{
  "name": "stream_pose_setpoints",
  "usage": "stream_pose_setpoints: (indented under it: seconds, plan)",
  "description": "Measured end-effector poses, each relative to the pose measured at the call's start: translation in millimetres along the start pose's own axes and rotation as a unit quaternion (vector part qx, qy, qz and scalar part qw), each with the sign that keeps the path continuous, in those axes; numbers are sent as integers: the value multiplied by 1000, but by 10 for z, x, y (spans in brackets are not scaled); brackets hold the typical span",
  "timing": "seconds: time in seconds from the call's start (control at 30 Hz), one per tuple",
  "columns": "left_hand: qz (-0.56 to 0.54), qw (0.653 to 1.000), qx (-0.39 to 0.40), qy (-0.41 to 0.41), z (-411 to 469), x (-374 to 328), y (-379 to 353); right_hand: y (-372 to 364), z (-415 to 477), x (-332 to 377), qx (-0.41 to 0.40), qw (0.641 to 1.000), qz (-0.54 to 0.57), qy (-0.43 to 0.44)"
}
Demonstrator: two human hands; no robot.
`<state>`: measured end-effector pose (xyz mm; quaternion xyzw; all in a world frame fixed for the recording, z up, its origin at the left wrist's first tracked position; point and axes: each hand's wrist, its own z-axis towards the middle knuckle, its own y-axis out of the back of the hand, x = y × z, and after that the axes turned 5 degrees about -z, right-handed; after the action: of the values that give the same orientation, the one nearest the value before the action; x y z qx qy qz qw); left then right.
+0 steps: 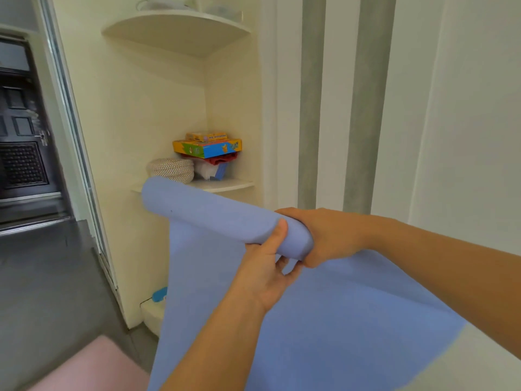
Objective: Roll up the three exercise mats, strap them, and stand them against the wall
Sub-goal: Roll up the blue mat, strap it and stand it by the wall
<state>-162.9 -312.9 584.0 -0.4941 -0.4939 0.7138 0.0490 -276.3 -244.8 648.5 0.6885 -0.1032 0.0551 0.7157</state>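
The blue mat was held up before the corner shelf, its top part rolled and the rest hanging loose below. Both hands sat at the roll's right end: the right hand curled round it, the left hand gripping with thumb on top. To my eye, the far end wanted support and squared edges, or the roll would cone
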Motion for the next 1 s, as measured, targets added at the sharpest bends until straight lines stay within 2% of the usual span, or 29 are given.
stream_pose_setpoints:
  seconds: [0.1,0.2,0.27,0.33,0.4,0.43,0.5,0.57,0.7,0.87,0.93,1.0]
  plan:
    - [-47,998,-43,-16,-4,59,49,-121,-8,9,-49,990,-135,-10]
    - [-75,995,-59,-40,5,119,73,-373,-34,65,-131,946,-297,2]
    - [-86,993,-55,-55,-13,150,95,-513,-54,64,-153,925,-347,24]
    - [-75,993,-45,-77,-22,192,130,-495,-66,11,-130,939,-315,47]
    - [-57,993,-34,-98,-24,240,145,-364,-55,-50,-58,985,-156,34]
    - [-49,993,-31,-106,-24,257,136,-285,-36,-89,-27,997,-75,16]
    - [-38,992,-19,-118,-37,277,92,-156,7,-118,14,1000,2,-9]
    - [-34,991,-4,-131,-49,280,50,-99,41,-85,26,1000,18,1]
    - [-23,991,44,-123,-52,177,44,-73,33,-2,-17,1000,22,1]
    - [113,988,105,3,-72,-36,155,-5,-48,18,-9,1000,3,-14]
    - [74,993,88,0,-100,-52,129,29,-50,64,-12,999,-31,-22]
    - [2,998,47,-35,-133,-42,55,17,-36,141,-49,996,-73,-25]
